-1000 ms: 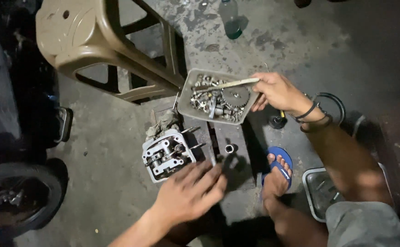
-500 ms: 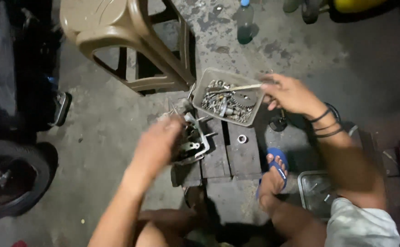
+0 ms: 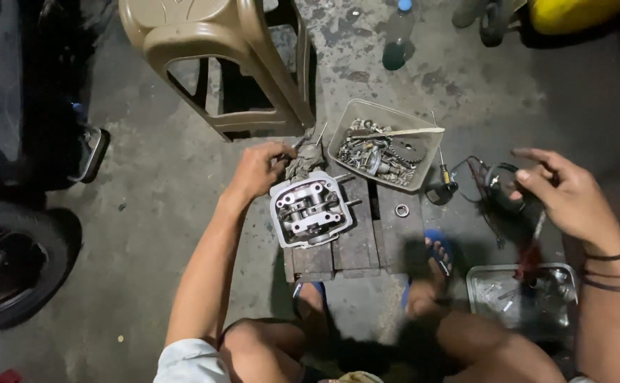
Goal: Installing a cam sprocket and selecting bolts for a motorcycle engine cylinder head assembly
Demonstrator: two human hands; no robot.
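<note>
1. Cylinder head (image 3: 308,211), a silvery casting with its open valve side up, sits on the far left corner of a low wooden block (image 3: 356,245) on the concrete floor (image 3: 161,191).
2. Left hand (image 3: 257,170) is curled on a grey rag (image 3: 305,160) bunched against the casting's far edge; the fingers pinch the cloth, and the casting itself is not gripped.
3. Right hand (image 3: 565,191) hovers well off to the right with fingers spread, holding nothing, above a dark round part with cables (image 3: 501,186).
4. Working the rag well, by my judgement, means keeping the cloth bunched tight and drawing it along the rim, not across the open rockers, so no lint or grit falls inside; a steadying hand on the casting's near side would stop it sliding.
5. Edges: the casting overhangs the block's left side slightly, so a push to the left could tip it onto the floor.
6. Just right of it, a clear plastic tub (image 3: 383,145) of bolts and small metal parts, with a flat stick (image 3: 398,132) lying across it, touches the block's far end; a small ring (image 3: 402,210) lies loose on the wood.
7. Open room: bare floor spreads to the left of the block, bounded by a tan plastic stool (image 3: 218,64) beyond and a tyre (image 3: 12,266) far left.
8. Right side is crowded: a screwdriver (image 3: 443,177), the cables, and a metal tray (image 3: 522,294) near the knee.
</note>
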